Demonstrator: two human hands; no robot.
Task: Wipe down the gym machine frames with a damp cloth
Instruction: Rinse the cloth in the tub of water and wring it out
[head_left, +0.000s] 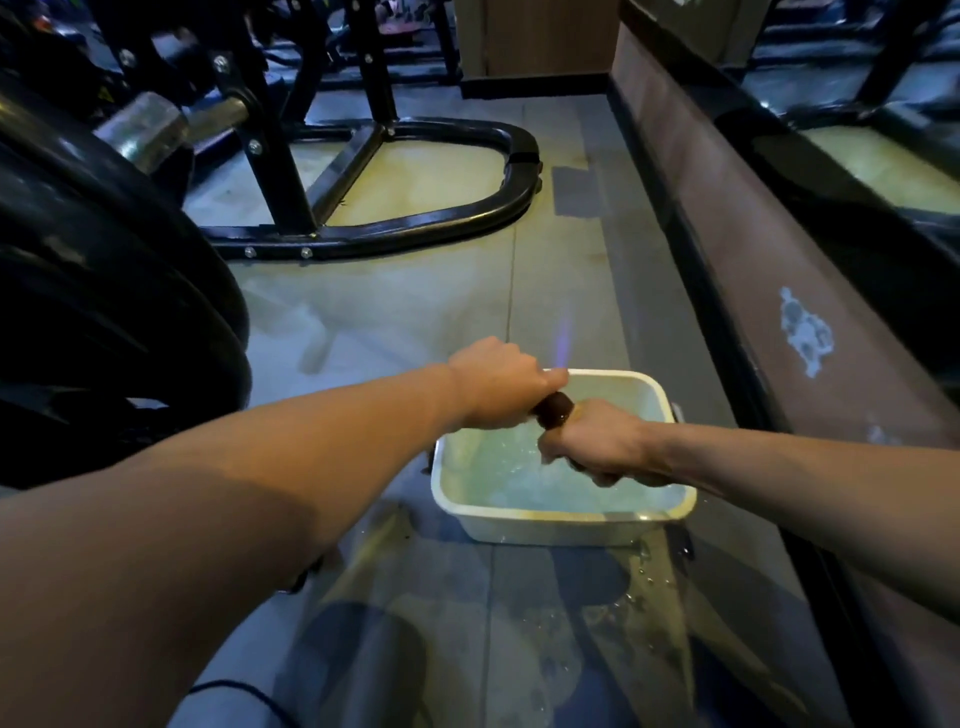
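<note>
A dark brown cloth (554, 408) is twisted into a tight roll between both hands, above a white rectangular basin (558, 524) of water on the floor. My left hand (500, 383) grips the roll's far end. My right hand (597, 447) grips its near end, just over the rippling water. Only a short piece of cloth shows between the fists. The black gym machine frame (410, 228) with its curved base bar stands on the floor beyond the basin, to the upper left.
Large black weight plates (119, 312) and a steel sleeve (150, 127) fill the left side. A low brown wall with a mirror (779, 249) runs along the right. Spilled water (639, 582) wets the grey floor near the basin's front right corner.
</note>
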